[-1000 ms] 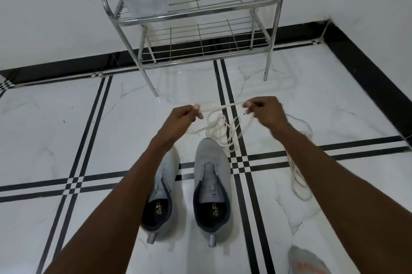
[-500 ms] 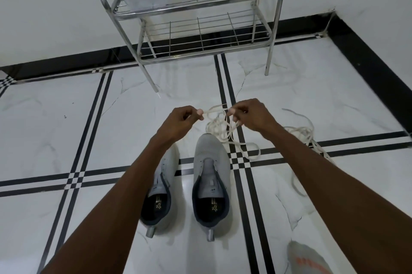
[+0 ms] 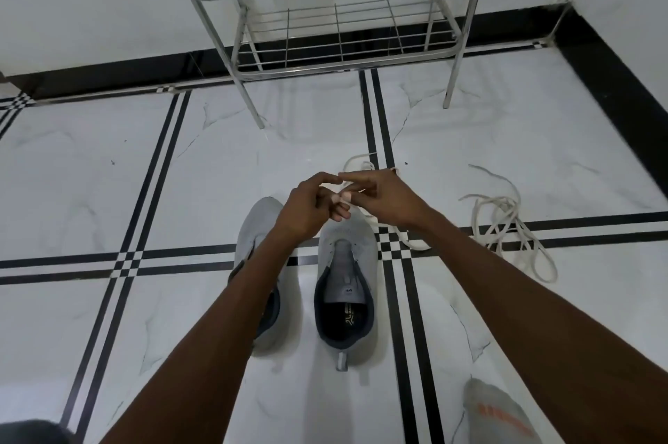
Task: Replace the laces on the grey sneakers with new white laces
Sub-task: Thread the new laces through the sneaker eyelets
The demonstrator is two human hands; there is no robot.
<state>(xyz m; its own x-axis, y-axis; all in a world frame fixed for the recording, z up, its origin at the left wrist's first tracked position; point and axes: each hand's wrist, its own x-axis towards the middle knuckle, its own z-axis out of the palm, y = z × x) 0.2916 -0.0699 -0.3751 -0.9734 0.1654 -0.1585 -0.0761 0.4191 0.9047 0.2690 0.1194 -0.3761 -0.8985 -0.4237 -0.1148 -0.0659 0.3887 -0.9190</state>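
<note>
Hands [image 3: 341, 203] fingertip to fingertip above right sneaker [image 3: 346, 284], grip unclear.

Two bare forearms are seen, uncovered by any sleeve as far as the frame's lower edge; no ring, watch or band is worn on the left hand [image 3: 311, 205] or the right hand [image 3: 388, 199]; at five o'clock a grey sock [image 3: 500, 414] with an orange marking is worn on one foot.

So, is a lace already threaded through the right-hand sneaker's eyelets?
No, the right-hand sneaker shows a bare tongue and empty eyelets, with loose white laces lying on the floor beside it.
</note>
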